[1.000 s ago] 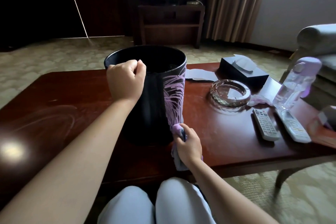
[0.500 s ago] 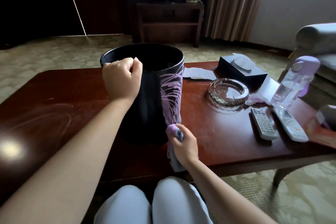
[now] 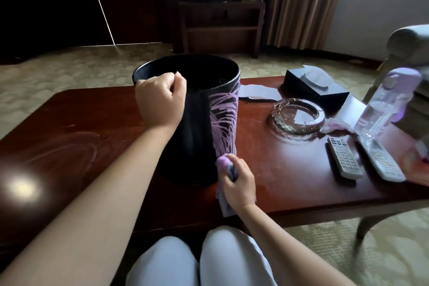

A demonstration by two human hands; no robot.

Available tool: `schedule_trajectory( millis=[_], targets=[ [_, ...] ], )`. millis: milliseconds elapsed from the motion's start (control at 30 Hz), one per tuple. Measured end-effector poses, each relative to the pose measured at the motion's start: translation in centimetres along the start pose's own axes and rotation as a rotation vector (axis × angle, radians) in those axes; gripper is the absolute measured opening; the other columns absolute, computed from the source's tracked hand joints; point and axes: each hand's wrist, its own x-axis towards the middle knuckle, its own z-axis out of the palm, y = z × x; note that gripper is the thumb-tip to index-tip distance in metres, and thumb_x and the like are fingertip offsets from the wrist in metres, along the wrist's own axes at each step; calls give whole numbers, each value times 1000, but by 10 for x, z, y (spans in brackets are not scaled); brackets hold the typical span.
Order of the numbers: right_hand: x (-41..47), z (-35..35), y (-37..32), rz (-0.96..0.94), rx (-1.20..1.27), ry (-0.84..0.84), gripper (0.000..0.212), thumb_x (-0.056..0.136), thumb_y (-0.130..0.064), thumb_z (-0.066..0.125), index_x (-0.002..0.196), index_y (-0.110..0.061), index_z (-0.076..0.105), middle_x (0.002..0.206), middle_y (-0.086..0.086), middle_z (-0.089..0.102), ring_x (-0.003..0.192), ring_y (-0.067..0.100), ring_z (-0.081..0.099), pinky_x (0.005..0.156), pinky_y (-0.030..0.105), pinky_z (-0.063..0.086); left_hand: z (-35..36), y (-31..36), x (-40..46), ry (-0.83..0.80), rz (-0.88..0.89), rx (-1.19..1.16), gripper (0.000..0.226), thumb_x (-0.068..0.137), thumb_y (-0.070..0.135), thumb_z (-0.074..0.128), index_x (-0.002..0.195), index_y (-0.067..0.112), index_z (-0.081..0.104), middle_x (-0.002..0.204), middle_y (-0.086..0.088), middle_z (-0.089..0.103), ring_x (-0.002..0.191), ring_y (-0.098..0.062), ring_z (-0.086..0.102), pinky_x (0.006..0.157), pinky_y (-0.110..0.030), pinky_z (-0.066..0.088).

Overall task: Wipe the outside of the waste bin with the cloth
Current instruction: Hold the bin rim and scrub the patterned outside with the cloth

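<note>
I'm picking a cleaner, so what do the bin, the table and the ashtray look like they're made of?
Bin: dark, matte, perhaps leatherette or plastic, with a purple print.
Table: reddish wood with glossy varnish; it mirrors the light.
Ashtray: clear faceted glass, seemingly.

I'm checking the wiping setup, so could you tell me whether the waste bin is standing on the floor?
No, the waste bin stands upright on the wooden table, where the left hand grips its rim and the right hand holds the cloth low against its side.

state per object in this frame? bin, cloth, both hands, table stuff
waste bin: upright on the table, open top
cloth: bunched, against bin's lower side
left hand: grips bin rim
right hand: grips cloth
water bottle: upright, capped
ashtray: upright
two remotes: flat, face up
</note>
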Motion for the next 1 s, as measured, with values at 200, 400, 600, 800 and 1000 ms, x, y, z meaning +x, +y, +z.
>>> schedule_trajectory(
  millis=[200, 400, 600, 800, 1000],
  targets=[
    [6, 0, 4, 181, 103, 106, 25, 83, -20, 67, 99, -39, 64, 96, -10, 66, 89, 3, 60, 80, 19, 43, 0, -1, -1, -5, -12, 5, 43, 86, 26, 44, 49, 16, 25, 41, 11, 16, 40, -19, 25, 53, -35, 36],
    [-1, 3, 3, -41, -22, 26, 28, 81, -25, 66, 109, -23, 67, 96, -13, 60, 88, 6, 60, 75, 12, 42, 1, -1, -2, 13, -6, 8, 43, 86, 25, 45, 48, 15, 26, 42, 10, 16, 40, -19, 24, 54, -35, 38],
    [-1, 1, -8, -196, -58, 59, 24, 88, -31, 59, 108, -20, 66, 98, -7, 62, 89, 11, 61, 77, 18, 44, 1, 0, -1, 29, -11, -1, 44, 87, 24, 44, 48, 15, 26, 42, 3, 23, 40, -19, 24, 57, -40, 44],
    [3, 6, 3, 22, -5, 155, 25, 84, -20, 67, 110, -19, 67, 95, -8, 61, 88, 11, 61, 76, 17, 43, 1, -1, -2, 30, -14, -1, 44, 87, 24, 45, 49, 15, 25, 41, 8, 17, 40, -17, 22, 57, -36, 40],
    [-4, 4, -5, -200, -9, 49, 25, 85, -28, 63, 107, -16, 66, 97, -11, 59, 88, 4, 59, 77, 14, 44, 2, 0, -3, 50, -10, -1, 43, 87, 24, 44, 49, 16, 25, 42, 3, 24, 41, -18, 24, 59, -37, 40]
  ],
)
